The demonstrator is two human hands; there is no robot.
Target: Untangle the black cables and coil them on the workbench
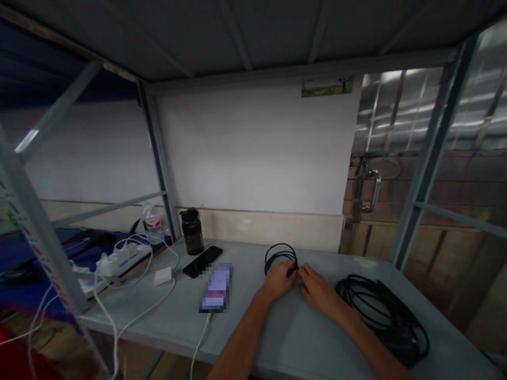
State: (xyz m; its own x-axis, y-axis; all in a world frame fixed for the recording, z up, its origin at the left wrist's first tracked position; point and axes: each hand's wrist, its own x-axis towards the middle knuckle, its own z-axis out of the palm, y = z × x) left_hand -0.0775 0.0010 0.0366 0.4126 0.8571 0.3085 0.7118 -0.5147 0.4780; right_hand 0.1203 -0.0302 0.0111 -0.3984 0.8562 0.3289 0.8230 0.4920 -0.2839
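A thin black cable [281,253] is looped into a small coil near the back of the grey tabletop [253,338]. My left hand [280,278] is closed around the lower right part of this coil, its loops rising above the knuckles. Close against it, my right hand [315,285] pinches at the same spot, thumb and fingers together; a short dark piece of the cable shows between the two hands. A larger black cable coil [380,316] lies on the tabletop to the right, partly behind my right forearm.
Left of my hands lie a lit phone [217,287] on a white cord, a dark phone [203,261] and a white charger [163,276]. A black bottle [192,232] stands behind them. A power strip [124,258] with white cords sits further left. Metal posts [431,153] frame the table.
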